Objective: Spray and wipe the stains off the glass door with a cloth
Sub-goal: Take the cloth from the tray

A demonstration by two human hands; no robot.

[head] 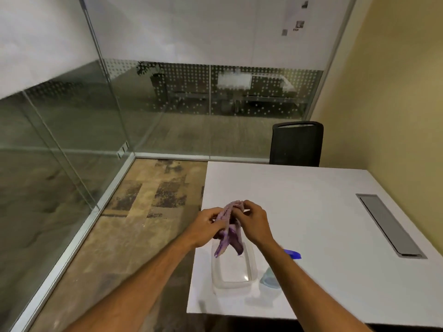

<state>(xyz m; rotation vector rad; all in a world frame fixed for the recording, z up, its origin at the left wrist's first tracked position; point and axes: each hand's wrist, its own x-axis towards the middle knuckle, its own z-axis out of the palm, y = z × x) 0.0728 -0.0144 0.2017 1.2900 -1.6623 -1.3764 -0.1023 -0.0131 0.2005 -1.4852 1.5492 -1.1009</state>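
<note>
Gripping the purple cloth [229, 227], left hand [206, 226] and right hand [254, 222] hold it above a clear tub [233, 275].

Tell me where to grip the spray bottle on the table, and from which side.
Grip the clear spray bottle by its neck, just under the blue trigger head, probably coming from the right: it stands upright and the right forearm hides its middle, with the clear plastic container close on its left.

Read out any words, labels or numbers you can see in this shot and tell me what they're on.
No text here can be read.
Small papers stuck on the frosted glass wall: any print is too small and blurred.
Spray bottle behind the right forearm: no label shows.
Purple cloth, clear plastic container, white table: no writing visible.
</note>
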